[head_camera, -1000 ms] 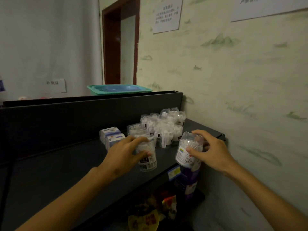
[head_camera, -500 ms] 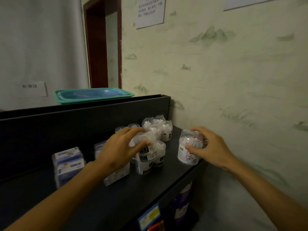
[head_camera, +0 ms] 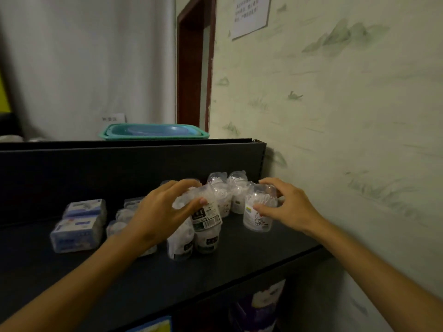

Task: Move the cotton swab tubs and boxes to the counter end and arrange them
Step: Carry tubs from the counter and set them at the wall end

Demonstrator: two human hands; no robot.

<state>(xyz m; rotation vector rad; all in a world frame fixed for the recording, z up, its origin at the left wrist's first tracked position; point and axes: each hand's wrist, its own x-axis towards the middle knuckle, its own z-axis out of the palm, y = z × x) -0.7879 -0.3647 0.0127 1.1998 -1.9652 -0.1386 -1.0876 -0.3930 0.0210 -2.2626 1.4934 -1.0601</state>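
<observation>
My left hand point(head_camera: 158, 214) grips a clear swab tub with a barcode label point(head_camera: 206, 215), held above two similar tubs point(head_camera: 191, 243) standing on the black counter point(head_camera: 239, 255). My right hand point(head_camera: 285, 206) grips a clear cartoon-printed tub point(head_camera: 257, 215) that stands on the counter near the wall end. More clear tubs point(head_camera: 227, 190) stand behind, against the back panel. Blue and white boxes point(head_camera: 76, 225) are stacked to the left, with a few more packs partly hidden behind my left hand.
The counter ends at the patterned wall point(head_camera: 347, 140) on the right. A dark back panel point(head_camera: 119, 168) rises behind the goods, with a green basin point(head_camera: 153, 133) on top. Packaged goods point(head_camera: 261, 305) sit on the shelf below.
Both hands have carried their tubs toward the wall end. The right tub now stands on the counter; the left tub hangs over the front tubs. My view has shifted nearer.
</observation>
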